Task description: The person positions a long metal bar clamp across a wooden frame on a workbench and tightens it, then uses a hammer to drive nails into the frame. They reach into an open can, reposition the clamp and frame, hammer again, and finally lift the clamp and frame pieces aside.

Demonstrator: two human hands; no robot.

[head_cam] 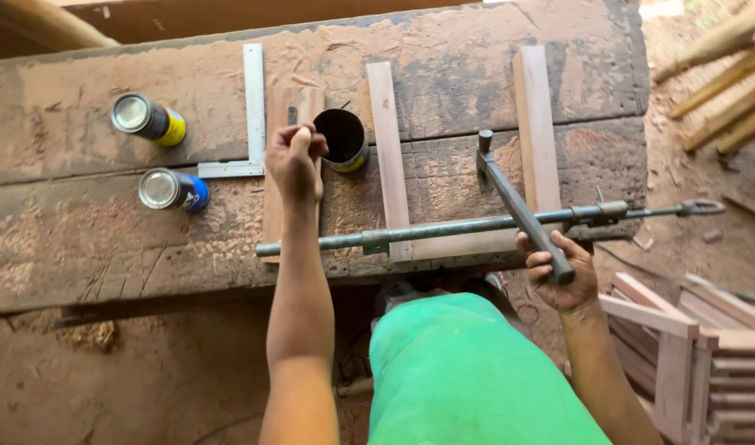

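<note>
My left hand (295, 161) is raised over a short wooden board (280, 107) on the workbench, fingers pinched together beside an open black can (344, 138); whatever they hold is too small to tell. My right hand (558, 276) grips the handle of a grey metal hammer (513, 202), whose head points away from me. Under the hammer a long metal bar clamp (443, 229) lies across a U-shaped frame of wooden slats (390, 156).
A steel square (254, 115) lies left of the board. Two closed cans, one yellow (147, 118) and one blue (173, 189), lie on the worn wooden bench (81, 239). Stacked wooden frames (690, 354) stand at the lower right; loose sticks (723, 91) lie on the sawdust floor.
</note>
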